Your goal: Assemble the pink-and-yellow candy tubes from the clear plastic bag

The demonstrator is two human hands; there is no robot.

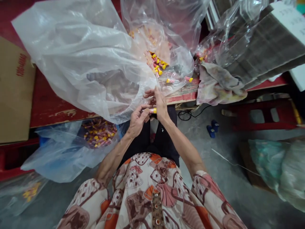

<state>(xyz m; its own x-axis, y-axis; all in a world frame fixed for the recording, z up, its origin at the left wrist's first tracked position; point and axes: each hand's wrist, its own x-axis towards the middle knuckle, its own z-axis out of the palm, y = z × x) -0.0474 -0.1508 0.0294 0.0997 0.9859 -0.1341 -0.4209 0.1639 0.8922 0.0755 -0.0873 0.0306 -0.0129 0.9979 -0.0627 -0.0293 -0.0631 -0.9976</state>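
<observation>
My left hand (138,119) and my right hand (159,103) meet above my lap at the front edge of a red table (47,105). Between them they grip a small clear tube with a yellow cap (152,110). The fingers of both hands are curled around it. Just beyond my hands lies a clear plastic bag (164,47) with several similar yellow-capped pink tubes (158,65) spilling toward the table edge. A large empty clear plastic bag (81,57) is spread over the table to the left.
A cardboard box (14,89) stands at the left. Under the table a blue-tinted bag (71,152) holds more tubes (98,132). A dirty cloth (218,84) and stacked cardboard (264,44) lie right. A red stool (262,116) and bagged goods (281,168) sit on the floor.
</observation>
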